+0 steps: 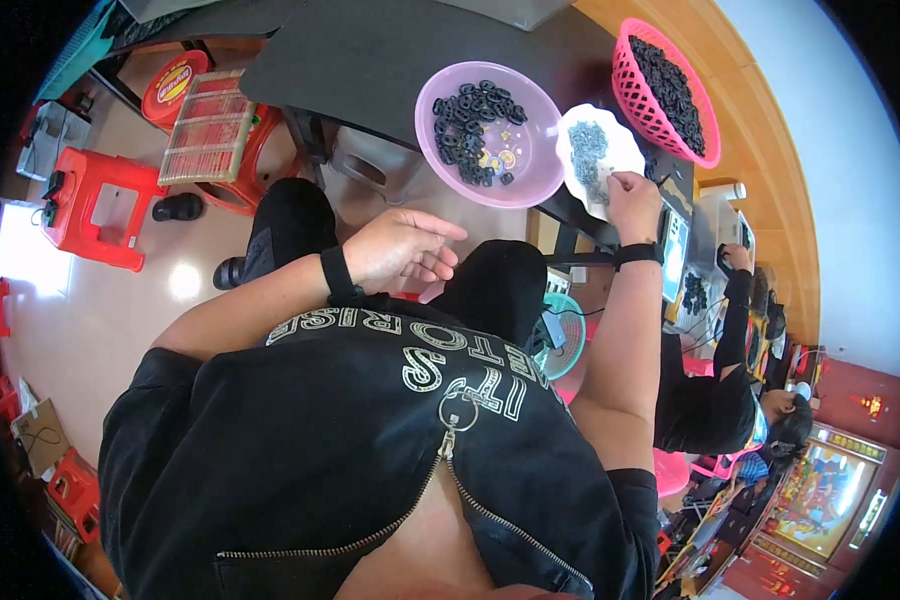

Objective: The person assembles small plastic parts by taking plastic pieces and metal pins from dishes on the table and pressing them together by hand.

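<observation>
My right hand (635, 205) is over the near right part of a white scalloped dish (628, 150), its fingertips pinched together. A heap of tiny silver metal pieces (589, 142) lies in that dish; whatever the fingers hold is too small to name. My left hand (405, 248) hovers above my lap, fingers stretched forward and apart, with nothing seen in it. Just beyond it, a lilac basin (543, 112) holds many small black ring-shaped plastic parts (462, 135), with its printed bottom partly showing. The basin and dish stand side by side at the table's near edge.
A pink basket (625, 85) full of black parts stands at the far right of the dark table (340, 70). Red stools (100, 205) and a slatted rack (208, 128) are at left. A co-worker (715, 400) sits at right. A green basket (567, 335) is below the table.
</observation>
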`<state>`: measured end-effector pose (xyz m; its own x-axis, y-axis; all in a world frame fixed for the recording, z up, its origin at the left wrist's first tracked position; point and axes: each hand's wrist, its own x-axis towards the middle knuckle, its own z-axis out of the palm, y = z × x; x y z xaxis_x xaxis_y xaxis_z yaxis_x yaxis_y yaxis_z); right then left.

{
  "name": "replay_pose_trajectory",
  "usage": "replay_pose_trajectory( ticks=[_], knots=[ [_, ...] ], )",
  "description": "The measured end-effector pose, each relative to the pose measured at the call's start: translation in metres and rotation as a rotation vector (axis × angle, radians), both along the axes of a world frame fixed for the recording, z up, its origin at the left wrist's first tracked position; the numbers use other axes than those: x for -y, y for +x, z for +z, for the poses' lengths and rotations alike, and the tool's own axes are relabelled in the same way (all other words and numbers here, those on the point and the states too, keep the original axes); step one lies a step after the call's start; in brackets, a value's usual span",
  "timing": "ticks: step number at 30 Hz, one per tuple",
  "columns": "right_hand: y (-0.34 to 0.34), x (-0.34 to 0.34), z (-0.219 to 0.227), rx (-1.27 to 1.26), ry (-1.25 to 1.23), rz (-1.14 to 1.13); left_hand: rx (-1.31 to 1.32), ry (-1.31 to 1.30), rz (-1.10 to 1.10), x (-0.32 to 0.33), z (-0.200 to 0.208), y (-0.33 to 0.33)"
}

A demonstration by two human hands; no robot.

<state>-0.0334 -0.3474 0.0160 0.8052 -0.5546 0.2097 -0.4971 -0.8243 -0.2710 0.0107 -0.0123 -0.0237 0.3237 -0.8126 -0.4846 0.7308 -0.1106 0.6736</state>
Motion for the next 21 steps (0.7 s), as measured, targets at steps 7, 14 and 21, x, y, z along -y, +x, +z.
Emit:
replay_pose_trajectory(
  ticks=[7, 14, 21],
  knots=[
    [0.003, -0.003, 0.001, -0.137, -0.035, 0.019, 0.001, 0.029, 0.006, -0.001, 0.003, 0.001],
    [0.004, -0.006, 0.003, 0.020, -0.105, -0.008, 0.014, 0.015, 0.021, -0.002, 0.000, 0.000],
    [0.004, -0.041, 0.018, 0.307, 0.332, 0.271, 0.006, -0.024, 0.018, -0.001, -0.009, -0.001]
  ],
)
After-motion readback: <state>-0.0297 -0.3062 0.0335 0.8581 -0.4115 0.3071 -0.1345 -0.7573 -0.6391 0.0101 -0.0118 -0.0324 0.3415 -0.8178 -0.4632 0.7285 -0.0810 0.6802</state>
